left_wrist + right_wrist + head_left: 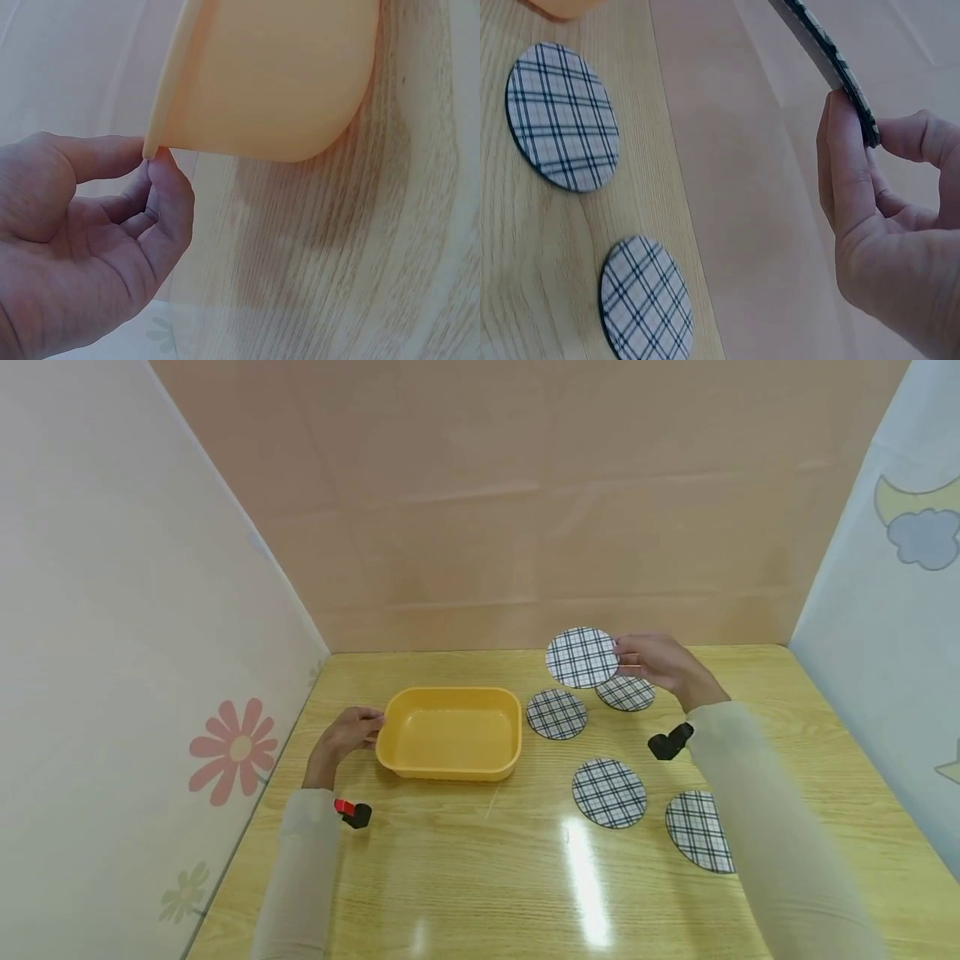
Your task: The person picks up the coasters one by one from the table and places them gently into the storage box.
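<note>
right hand (660,664) is up off the table, pinching a round plaid coaster (582,657) by its right edge. in the right wrist view the thumb and fingers (847,161) clamp the rim and the disc is seen edge-on, tilted. the held coaster hangs above the far side of the wooden table (465,877), over the gap between two coasters lying flat.

four more plaid coasters lie flat on the table: one just right of the tub (556,714), one under the right hand near the back wall (628,694), one nearer the person in the middle (609,792), one at the right partly hidden by the sleeve (697,831). all apart from each other.

left hand (347,735) is at the left end of a yellow plastic tub (450,732). left wrist view shows thumb and curled fingers (169,184) meeting at the tub's rim, so it's pinching the rim lightly. the tub sits flat on the table, centre-left, nothing visible in it.

both arms in pale sleeves, each with a small black wrist device; the left one (352,812) has a red part, the right one (670,742) is all black.
</note>
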